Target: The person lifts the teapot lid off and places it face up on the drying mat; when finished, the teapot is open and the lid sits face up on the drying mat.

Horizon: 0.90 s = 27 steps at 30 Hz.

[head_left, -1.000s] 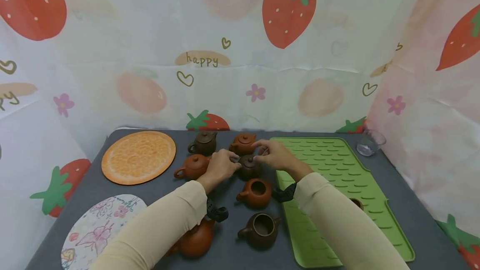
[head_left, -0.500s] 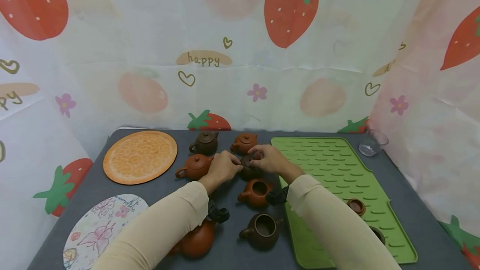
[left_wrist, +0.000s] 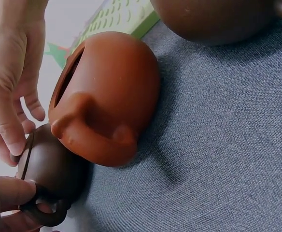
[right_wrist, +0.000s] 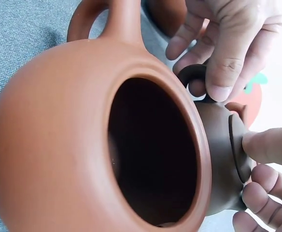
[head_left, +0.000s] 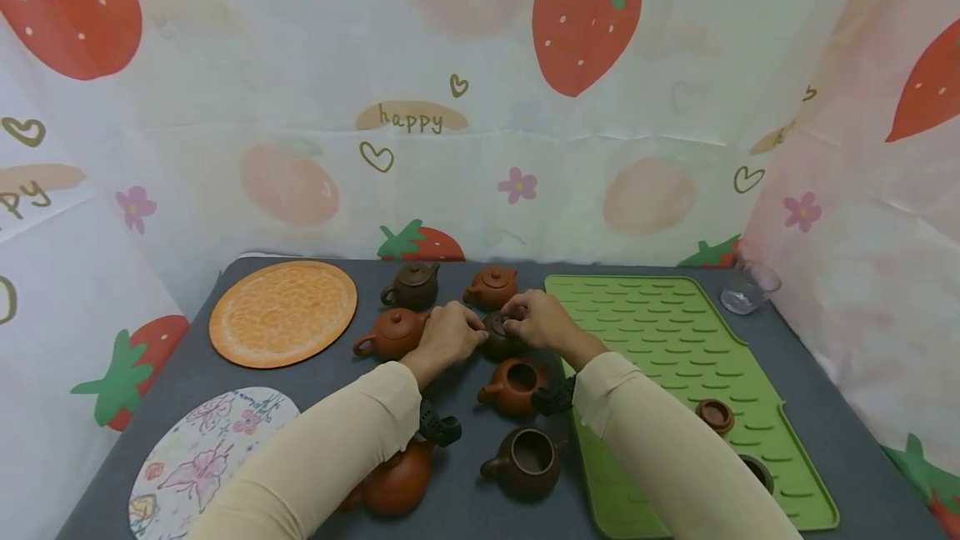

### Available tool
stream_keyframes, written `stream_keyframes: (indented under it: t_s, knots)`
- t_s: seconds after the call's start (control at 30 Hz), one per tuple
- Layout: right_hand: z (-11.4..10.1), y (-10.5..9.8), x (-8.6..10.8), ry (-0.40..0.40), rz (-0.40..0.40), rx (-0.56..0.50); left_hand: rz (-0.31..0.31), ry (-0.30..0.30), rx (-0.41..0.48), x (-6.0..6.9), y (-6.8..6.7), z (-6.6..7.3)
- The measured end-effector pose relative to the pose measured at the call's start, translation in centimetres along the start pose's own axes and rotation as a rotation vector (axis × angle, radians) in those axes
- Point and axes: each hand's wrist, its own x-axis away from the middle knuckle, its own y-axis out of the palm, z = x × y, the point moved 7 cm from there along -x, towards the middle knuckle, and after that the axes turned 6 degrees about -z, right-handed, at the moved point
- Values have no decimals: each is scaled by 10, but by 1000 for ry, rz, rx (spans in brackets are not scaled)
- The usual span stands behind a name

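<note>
A small dark brown teapot stands on the dark cloth with its lid seated. My left hand pinches its loop handle between thumb and finger. From the other side, my right hand holds the lid at its knob, thumb and fingertips touching it. Just nearer to me sits a lidless reddish-brown teapot, its dark opening facing the right wrist camera. A lidless dark brown teapot stands closer still. The right fingers partly cover the lid in the head view.
Lidded teapots stand around: dark, orange-brown and reddish. Another reddish teapot is partly under my left forearm. Two loose lids, one reddish, lie on the green mat. A glass cup stands far right.
My right hand has come down from beside the dark teapot onto its lid. The left hand has stayed at the handle. Loose lids on the mat have come into view from behind the right sleeve.
</note>
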Motion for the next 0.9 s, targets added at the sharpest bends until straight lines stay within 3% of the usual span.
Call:
stream_keyframes:
  t_s: [0.13, 0.33, 0.57, 0.67, 0.9]
  knots:
    - [-1, -2, 0, -30, 21, 8, 1, 6, 10, 1, -1, 1]
    - [-2, -10, 4, -67, 79, -68, -7, 2, 6, 1, -2, 1]
    - [5, -15, 7, -26, 129, -147, -13, -13, 8, 1, -2, 1]
    - [10, -15, 8, -14, 134, -259, -15, -17, 19, 2, -2, 1]
    - [23, -16, 11, 27, 104, -630, -17, -30, 39, 3, -2, 1]
